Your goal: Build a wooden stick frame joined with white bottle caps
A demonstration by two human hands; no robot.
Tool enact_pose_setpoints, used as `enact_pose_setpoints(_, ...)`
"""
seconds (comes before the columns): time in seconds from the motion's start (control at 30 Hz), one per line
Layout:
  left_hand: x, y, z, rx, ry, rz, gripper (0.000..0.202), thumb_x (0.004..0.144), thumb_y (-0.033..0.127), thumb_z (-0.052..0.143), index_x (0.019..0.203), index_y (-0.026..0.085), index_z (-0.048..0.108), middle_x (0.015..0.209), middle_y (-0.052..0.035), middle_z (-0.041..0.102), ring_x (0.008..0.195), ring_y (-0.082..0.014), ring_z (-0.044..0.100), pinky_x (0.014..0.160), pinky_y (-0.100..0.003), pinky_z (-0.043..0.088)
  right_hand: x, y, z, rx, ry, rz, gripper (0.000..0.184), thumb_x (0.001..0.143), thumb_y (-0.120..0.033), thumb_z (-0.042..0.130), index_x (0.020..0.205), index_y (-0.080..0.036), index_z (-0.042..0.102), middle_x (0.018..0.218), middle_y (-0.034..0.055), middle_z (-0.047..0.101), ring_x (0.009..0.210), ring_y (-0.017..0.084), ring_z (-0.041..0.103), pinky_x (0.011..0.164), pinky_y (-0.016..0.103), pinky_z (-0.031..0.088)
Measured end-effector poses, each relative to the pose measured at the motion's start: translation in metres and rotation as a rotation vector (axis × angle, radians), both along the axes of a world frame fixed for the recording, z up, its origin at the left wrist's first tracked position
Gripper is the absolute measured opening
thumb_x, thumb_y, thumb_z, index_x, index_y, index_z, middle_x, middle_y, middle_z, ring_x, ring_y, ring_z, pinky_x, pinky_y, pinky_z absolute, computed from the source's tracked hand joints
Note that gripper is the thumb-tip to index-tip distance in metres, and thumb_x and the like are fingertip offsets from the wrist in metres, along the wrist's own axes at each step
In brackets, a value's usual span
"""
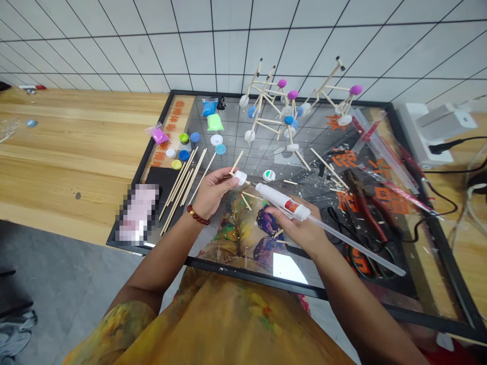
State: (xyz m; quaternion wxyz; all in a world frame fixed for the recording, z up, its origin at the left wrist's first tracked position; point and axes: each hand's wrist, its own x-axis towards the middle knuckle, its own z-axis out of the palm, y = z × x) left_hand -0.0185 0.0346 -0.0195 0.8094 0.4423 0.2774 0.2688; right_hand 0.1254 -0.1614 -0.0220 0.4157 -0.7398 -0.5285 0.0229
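Note:
My left hand point(215, 191) pinches a white bottle cap point(240, 178) with a thin wooden stick point(236, 162) standing out of it. My right hand point(294, 223) grips a white hot glue gun point(283, 203) with a red window, and a long clear glue stick point(353, 247) runs out of its rear. The gun's nozzle end points at the cap, a short gap apart. Several loose wooden sticks point(178, 187) lie to the left of my left hand. Stick models point(272, 104) with caps and coloured clay balls stand at the far side of the glass.
The black-framed glass tabletop point(266, 279) holds bottle caps, clay packets, red-handled pliers point(365, 205), black-handled scissors point(361, 253) and a pixelated pink patch point(137, 213). A wooden tabletop point(76, 152) lies to the left, and a white power strip point(422, 134) with cables to the right.

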Motion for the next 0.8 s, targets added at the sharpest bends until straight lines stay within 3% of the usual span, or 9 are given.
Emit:
enact_pose_setpoints(0.33,-0.0009,0.0011,-0.0024,0.014,0.002,-0.009,0.040,0.061,0.031,0.099,0.096,0.021,0.083,0.095,-0.0027,0.080,0.085,-0.0145,0.072,0.084,-0.031,0.058,-0.0009,-0.0001,0.0000,-0.006,0.041,0.010,0.055,0.094,-0.065,0.064,0.063,-0.024,0.048,0.057,-0.0020,0.051,0.055,0.015,0.049,0.055,0.029,0.037)
enact_pose_setpoints(0.8,-0.0001,0.0015,-0.0030,0.008,0.004,0.009,0.039,0.059,0.030,0.099,0.094,0.021,0.083,0.091,-0.0020,0.081,0.083,-0.0136,0.072,0.083,-0.029,0.058,-0.0009,-0.0017,0.0006,0.001,0.002,0.028,0.053,0.096,-0.063,0.063,0.064,-0.023,0.048,0.058,-0.0029,0.049,0.055,0.015,0.049,0.055,0.029,0.035)
